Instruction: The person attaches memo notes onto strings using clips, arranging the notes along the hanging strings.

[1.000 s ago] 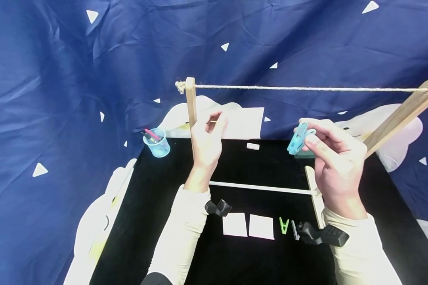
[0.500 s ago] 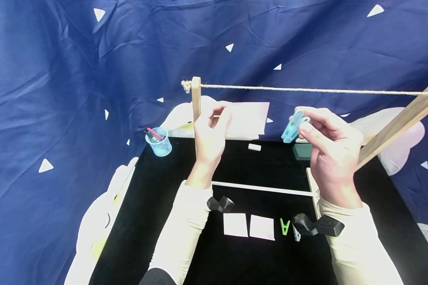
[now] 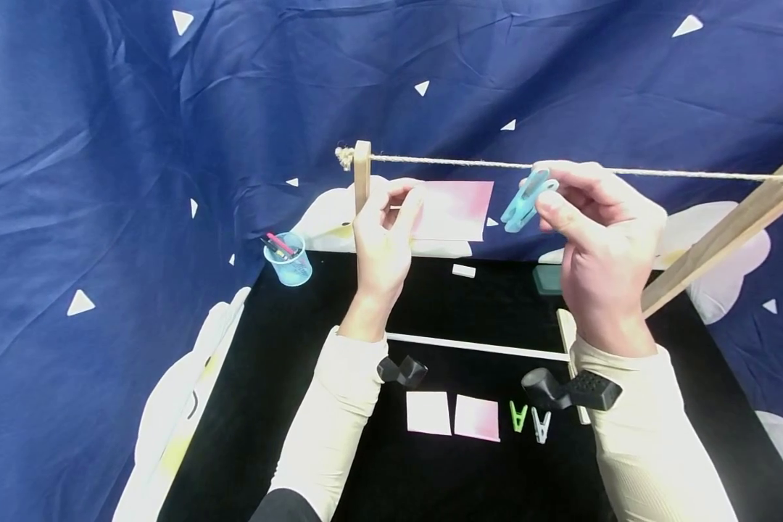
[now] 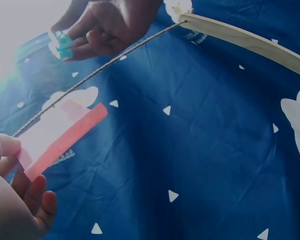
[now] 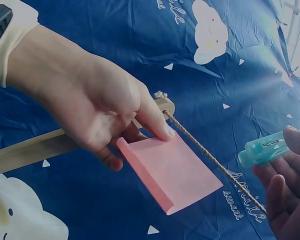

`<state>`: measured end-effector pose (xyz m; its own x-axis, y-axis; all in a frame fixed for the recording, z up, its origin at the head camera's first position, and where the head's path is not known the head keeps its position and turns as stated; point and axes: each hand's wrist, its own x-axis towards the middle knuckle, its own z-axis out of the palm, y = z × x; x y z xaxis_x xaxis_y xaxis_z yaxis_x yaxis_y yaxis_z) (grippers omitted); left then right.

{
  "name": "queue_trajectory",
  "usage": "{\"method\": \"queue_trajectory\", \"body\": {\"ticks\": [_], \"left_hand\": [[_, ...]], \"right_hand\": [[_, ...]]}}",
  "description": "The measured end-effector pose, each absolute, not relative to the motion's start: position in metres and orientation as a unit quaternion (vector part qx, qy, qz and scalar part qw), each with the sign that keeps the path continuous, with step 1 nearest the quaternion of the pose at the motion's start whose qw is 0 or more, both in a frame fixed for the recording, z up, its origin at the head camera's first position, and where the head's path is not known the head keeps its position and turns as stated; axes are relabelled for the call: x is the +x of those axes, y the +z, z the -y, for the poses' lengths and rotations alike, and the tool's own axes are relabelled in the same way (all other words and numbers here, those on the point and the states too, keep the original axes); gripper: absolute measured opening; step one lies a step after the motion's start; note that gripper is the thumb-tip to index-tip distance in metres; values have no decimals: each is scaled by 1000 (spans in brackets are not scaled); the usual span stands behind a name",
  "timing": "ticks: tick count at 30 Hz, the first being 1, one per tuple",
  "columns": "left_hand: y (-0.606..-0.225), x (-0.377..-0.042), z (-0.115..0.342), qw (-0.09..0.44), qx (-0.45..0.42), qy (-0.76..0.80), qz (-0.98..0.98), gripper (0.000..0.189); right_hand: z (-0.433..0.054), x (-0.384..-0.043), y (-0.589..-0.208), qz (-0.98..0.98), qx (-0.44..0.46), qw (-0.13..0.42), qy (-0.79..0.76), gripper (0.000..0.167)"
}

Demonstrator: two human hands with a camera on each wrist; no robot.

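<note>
My left hand pinches a pink sheet of paper by its left edge. In the right wrist view, one edge of the paper curls over. The sheet is just below a rope strung between two wooden posts. Thumb and fingers of my right hand pinch a light blue clothespin, to the right of the paper and apart from it. In the head view the clothespin's upper end overlaps the rope; the right wrist view shows a gap between the clothespin and the rope.
Two paper squares lie on the black table, beside a green clothespin and a grey one. Farther back are a pen cup, a white block and a dark green box. The frame's wooden posts flank the hands.
My right hand has risen and moved left with the blue clothespin, up to rope height in the head view. My left hand has lifted the pink paper slightly toward the rope.
</note>
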<state>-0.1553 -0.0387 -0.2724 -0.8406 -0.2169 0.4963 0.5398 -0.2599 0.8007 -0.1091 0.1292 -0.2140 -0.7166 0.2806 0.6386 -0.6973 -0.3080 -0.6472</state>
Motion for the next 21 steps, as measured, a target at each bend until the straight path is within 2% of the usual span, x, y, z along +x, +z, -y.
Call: {"method": "queue_trajectory", "body": {"ticks": [14, 21], "left_hand": [[-266, -158, 36, 261, -146, -776, 555, 18], [-266, -158, 36, 259, -141, -774, 561, 18]], "right_hand": [[-114, -129, -188, 513, 190, 304, 780, 17], [-107, -138, -182, 562, 193, 328, 734, 15]]}}
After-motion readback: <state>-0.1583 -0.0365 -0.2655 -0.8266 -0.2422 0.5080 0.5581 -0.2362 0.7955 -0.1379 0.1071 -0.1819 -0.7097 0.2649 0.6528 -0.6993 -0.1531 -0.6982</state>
